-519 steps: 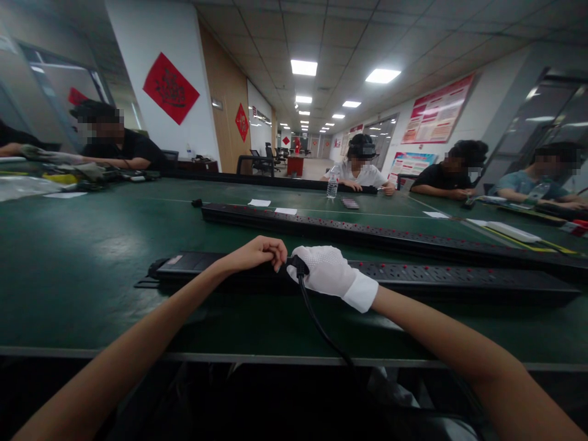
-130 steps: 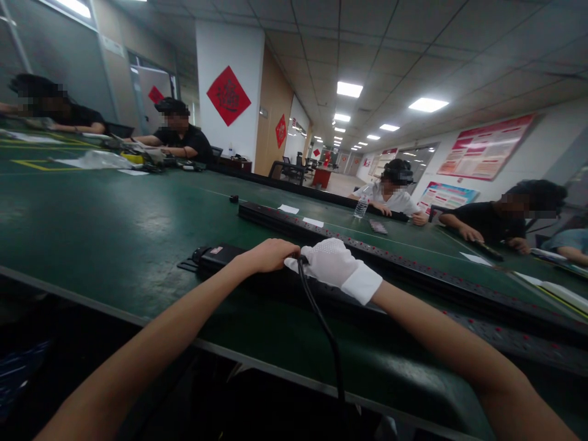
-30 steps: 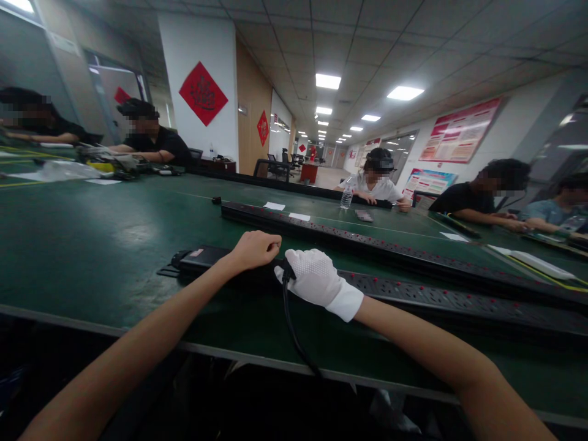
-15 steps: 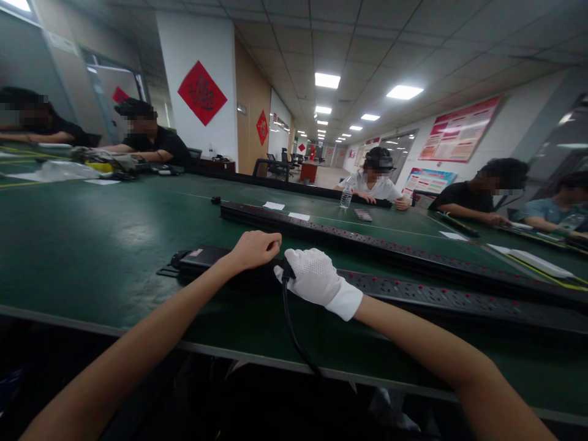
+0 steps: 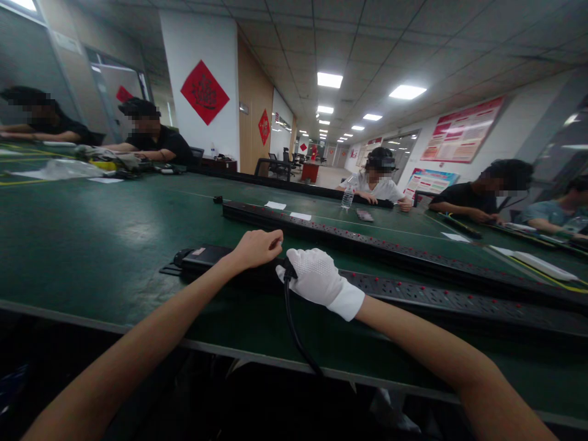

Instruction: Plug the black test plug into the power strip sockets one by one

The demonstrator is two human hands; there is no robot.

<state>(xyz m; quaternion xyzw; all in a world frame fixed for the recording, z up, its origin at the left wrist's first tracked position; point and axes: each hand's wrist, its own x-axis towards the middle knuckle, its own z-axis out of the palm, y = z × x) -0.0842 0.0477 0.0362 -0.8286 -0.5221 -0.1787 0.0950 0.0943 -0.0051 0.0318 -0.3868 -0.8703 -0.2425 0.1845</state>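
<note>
A long black power strip (image 5: pixel 427 294) with red switches lies across the near part of the green table. Over its left half is my bare left hand (image 5: pixel 258 248), closed with the fingers curled; what they hold, if anything, is hidden. My right hand (image 5: pixel 315 275), in a white dotted glove, grips a black plug (image 5: pixel 290 268) by its body, just right of the left hand. From the plug a black cable (image 5: pixel 294 331) hangs down over the table's front edge. Whether the plug touches the strip I cannot tell.
Behind it lies a second long power strip (image 5: pixel 321 231). White paper slips (image 5: pixel 301 216), a water bottle (image 5: pixel 348 195) and a small patterned packet (image 5: pixel 364 215) sit farther back. Several people work around the green table (image 5: pixel 92 245). A white strip (image 5: pixel 544 263) lies at right.
The view has shifted very slightly. Both hands and the plug keep their places over the strip.
</note>
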